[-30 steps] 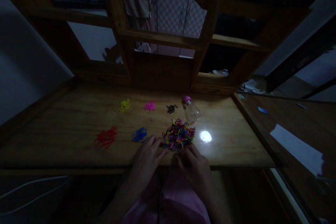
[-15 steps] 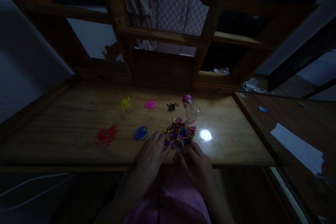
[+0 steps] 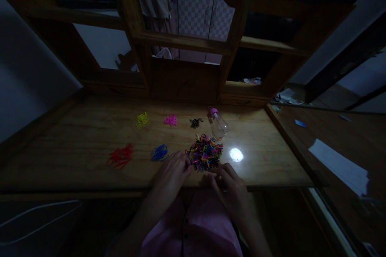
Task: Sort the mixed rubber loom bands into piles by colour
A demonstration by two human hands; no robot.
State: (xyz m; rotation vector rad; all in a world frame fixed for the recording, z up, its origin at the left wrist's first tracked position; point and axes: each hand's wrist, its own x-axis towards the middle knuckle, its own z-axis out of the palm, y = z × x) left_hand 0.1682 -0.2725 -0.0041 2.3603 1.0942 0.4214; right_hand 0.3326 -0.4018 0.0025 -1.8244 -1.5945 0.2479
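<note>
A heap of mixed coloured small elastic bands (image 3: 205,153) lies on the wooden desk (image 3: 75,148) near its front edge. My left hand (image 3: 170,176) rests at the heap's left side, fingertips touching it, fingers curled and close together. My right hand (image 3: 230,184) sits just below the heap's right side with fingers bent toward it. Whether either hand pinches a band is too dark to tell. Sorted little piles lie apart: red (image 3: 120,156), blue (image 3: 159,153), yellow (image 3: 142,120), pink (image 3: 170,120), black (image 3: 196,122).
A clear small bottle with a pink cap (image 3: 218,122) lies on its side behind the heap. A wooden shelf unit (image 3: 183,44) rises at the desk's back. To the right, a second surface holds white paper (image 3: 337,166). The room is dim.
Both hands have shifted slightly at the heap's near edge; the right hand slid a little to the right and nearer me. The piles have not moved.
</note>
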